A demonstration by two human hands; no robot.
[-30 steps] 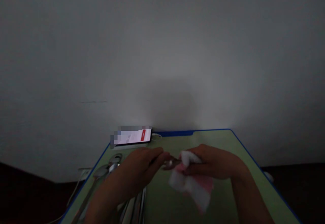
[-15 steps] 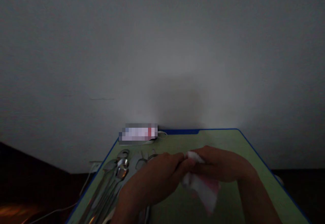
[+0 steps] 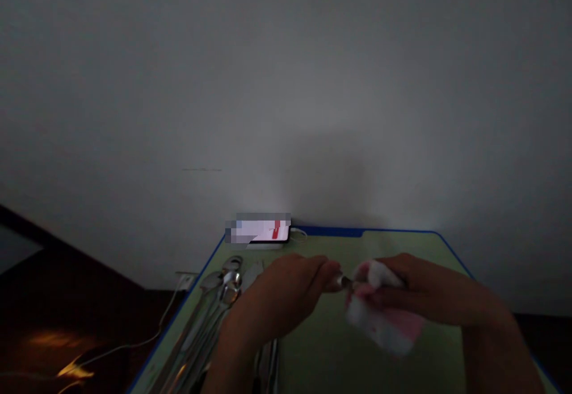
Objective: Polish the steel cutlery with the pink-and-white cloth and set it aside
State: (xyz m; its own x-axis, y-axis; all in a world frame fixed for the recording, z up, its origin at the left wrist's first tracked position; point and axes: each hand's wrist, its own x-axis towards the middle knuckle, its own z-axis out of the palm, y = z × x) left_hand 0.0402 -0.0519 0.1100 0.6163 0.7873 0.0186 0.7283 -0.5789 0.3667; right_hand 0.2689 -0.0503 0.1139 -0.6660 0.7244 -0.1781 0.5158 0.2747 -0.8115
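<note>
My left hand [image 3: 290, 289] is closed round a slim metal utensil [image 3: 345, 281], of which only a short shiny stretch shows between my hands. Its kind I cannot make out. A pink-and-white cloth [image 3: 388, 325] is pinched in my right hand [image 3: 420, 287], folded about the utensil's other end, with a loose corner hanging down. Both hands are just above the green table top. Left of my left hand lie several metal spoons [image 3: 230, 284] and other long utensils, partly hidden by my forearm.
The green table [image 3: 393, 242] has a blue edge and stands against a grey wall [image 3: 313, 84]. A lit phone [image 3: 268, 231] leans at the back, with a white cable [image 3: 299, 234] plugged in. Another cable [image 3: 134, 344] runs from a wall socket [image 3: 185, 281] across the dark floor.
My right hand has moved right with the cloth, away from my left hand, baring a bit of the utensil between them. The whole view has shifted slightly.
</note>
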